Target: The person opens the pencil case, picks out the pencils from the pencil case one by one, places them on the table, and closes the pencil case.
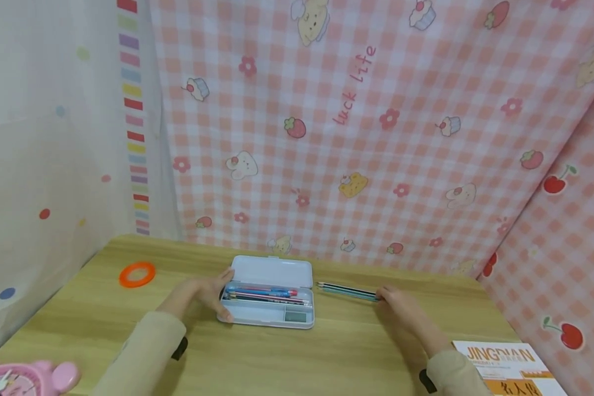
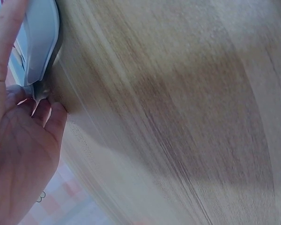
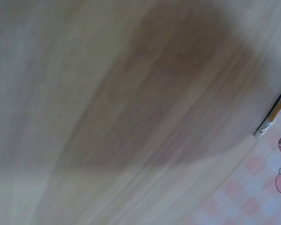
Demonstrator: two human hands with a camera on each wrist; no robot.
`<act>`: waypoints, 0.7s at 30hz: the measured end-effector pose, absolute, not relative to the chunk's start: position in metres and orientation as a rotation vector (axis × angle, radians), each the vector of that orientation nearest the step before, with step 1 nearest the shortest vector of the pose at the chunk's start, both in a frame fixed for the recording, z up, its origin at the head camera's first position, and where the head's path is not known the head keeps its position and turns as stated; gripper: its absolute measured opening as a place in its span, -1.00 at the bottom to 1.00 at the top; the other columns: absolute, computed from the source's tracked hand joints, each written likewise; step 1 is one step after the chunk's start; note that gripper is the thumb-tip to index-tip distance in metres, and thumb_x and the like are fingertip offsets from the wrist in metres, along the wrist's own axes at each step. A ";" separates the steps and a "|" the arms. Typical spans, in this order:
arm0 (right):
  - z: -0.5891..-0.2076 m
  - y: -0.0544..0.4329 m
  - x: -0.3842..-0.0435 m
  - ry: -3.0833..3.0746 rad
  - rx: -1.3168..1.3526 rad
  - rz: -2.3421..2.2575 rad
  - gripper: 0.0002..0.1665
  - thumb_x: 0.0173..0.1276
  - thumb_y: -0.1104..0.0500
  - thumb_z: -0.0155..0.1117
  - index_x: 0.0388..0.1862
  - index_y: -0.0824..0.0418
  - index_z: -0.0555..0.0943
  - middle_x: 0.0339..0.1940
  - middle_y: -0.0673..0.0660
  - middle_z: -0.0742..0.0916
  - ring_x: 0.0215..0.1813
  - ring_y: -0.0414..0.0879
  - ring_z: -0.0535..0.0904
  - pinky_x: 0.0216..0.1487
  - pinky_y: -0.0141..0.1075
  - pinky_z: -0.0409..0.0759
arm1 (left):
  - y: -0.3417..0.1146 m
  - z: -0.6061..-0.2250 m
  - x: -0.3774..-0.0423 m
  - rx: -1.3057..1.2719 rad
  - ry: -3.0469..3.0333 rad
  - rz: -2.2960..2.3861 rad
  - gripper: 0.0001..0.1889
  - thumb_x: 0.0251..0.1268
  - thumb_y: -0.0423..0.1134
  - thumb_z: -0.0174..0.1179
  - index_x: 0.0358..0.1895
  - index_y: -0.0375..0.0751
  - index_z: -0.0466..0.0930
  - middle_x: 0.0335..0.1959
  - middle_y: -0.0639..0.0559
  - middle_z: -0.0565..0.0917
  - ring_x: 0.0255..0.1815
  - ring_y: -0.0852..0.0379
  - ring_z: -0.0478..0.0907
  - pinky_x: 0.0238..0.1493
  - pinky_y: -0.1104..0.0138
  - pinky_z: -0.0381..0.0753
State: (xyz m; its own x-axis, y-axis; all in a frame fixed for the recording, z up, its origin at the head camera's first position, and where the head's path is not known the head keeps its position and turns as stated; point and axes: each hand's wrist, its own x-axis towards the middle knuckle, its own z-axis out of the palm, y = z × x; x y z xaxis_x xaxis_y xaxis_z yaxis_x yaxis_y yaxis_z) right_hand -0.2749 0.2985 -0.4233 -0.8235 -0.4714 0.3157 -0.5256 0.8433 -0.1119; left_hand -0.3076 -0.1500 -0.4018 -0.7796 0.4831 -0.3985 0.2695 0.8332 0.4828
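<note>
We log the left hand (image 1: 212,294) gripping the case (image 1: 257,314) at its left end. Just right are the pencils (image 1: 347,291), long axis left-right, tips caseward; the right hand (image 1: 396,302), nearer, pinches their right ends, as far as we can tell.

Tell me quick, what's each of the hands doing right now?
Left hand: closed on the left end of the pencil case.
Right hand: holding pencils near their right ends.

Case (image 1: 254,313) front passable; lid (image 1: 272,271) blocks behind
</note>
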 end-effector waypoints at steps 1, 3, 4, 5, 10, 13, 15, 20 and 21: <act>-0.424 0.300 -0.275 -2.729 0.779 0.271 -0.90 0.18 0.38 0.20 -0.32 0.24 0.58 -0.36 0.04 0.61 -0.30 -0.11 0.56 -0.29 -0.29 0.54 | -0.150 -0.401 -0.308 0.551 2.491 0.549 0.31 -0.23 0.13 0.42 0.41 -0.44 -0.34 0.44 -0.38 -0.31 0.44 -0.35 -0.25 0.41 -0.10 -0.10; -0.425 0.302 -0.276 -2.705 0.814 0.235 -0.90 0.16 0.38 0.22 -0.36 0.22 0.56 -0.39 0.03 0.61 -0.33 -0.13 0.54 -0.32 -0.31 0.53 | -0.150 -0.401 -0.308 0.549 2.489 0.548 0.31 -0.23 0.13 0.43 0.41 -0.45 -0.34 0.44 -0.38 -0.31 0.44 -0.35 -0.26 0.41 -0.10 -0.10; -0.426 0.303 -0.277 -2.690 0.837 0.218 -0.90 0.15 0.38 0.23 -0.36 0.22 0.56 -0.40 0.04 0.61 -0.34 -0.13 0.55 -0.34 -0.31 0.53 | -0.150 -0.401 -0.309 0.548 2.489 0.548 0.31 -0.23 0.12 0.43 0.40 -0.45 -0.33 0.44 -0.38 -0.31 0.44 -0.35 -0.25 0.41 -0.10 -0.10; -0.426 0.303 -0.277 -2.686 0.846 0.204 -0.90 0.15 0.38 0.24 -0.38 0.22 0.56 -0.40 0.03 0.60 -0.35 -0.13 0.55 -0.35 -0.32 0.53 | -0.149 -0.401 -0.309 0.551 2.490 0.548 0.31 -0.23 0.11 0.43 0.40 -0.45 -0.33 0.44 -0.39 -0.31 0.44 -0.35 -0.25 0.41 -0.10 -0.10; -0.432 0.300 -0.281 -2.674 0.839 0.159 -0.91 0.15 0.36 0.25 -0.40 0.20 0.55 -0.42 0.01 0.61 -0.37 -0.12 0.57 -0.37 -0.33 0.55 | -0.150 -0.400 -0.309 0.545 2.495 0.535 0.30 -0.22 0.12 0.42 0.41 -0.43 -0.33 0.44 -0.37 -0.30 0.45 -0.34 -0.25 0.41 -0.08 -0.10; -0.435 0.299 -0.282 -2.652 0.847 0.136 -0.90 0.12 0.36 0.28 -0.43 0.21 0.55 -0.45 0.01 0.59 -0.40 -0.13 0.57 -0.40 -0.33 0.55 | -0.149 -0.400 -0.310 0.529 2.482 0.529 0.30 -0.21 0.13 0.41 0.41 -0.41 -0.35 0.45 -0.36 -0.33 0.45 -0.33 -0.27 0.42 -0.09 -0.12; -0.436 0.299 -0.283 -2.633 0.858 0.123 -0.89 0.10 0.37 0.29 -0.44 0.21 0.55 -0.46 0.01 0.59 -0.42 -0.12 0.57 -0.42 -0.32 0.54 | -0.149 -0.399 -0.309 0.519 2.475 0.524 0.29 -0.20 0.13 0.41 0.42 -0.40 -0.35 0.45 -0.35 -0.34 0.45 -0.33 -0.28 0.42 -0.09 -0.12; -0.437 0.300 -0.283 -2.662 0.807 0.145 -0.88 0.10 0.37 0.29 -0.44 0.20 0.54 -0.45 0.01 0.57 -0.40 -0.11 0.56 -0.38 -0.28 0.54 | -0.149 -0.397 -0.308 0.525 2.474 0.509 0.28 -0.16 0.12 0.39 0.41 -0.41 -0.36 0.45 -0.35 -0.34 0.46 -0.31 -0.29 0.42 -0.09 -0.12; -0.437 0.300 -0.283 -2.672 0.795 0.152 -0.89 0.10 0.36 0.29 -0.44 0.20 0.54 -0.45 0.02 0.57 -0.39 -0.11 0.56 -0.37 -0.28 0.55 | -0.149 -0.397 -0.308 0.527 2.475 0.506 0.28 -0.16 0.12 0.39 0.41 -0.41 -0.36 0.45 -0.36 -0.34 0.46 -0.31 -0.29 0.42 -0.09 -0.12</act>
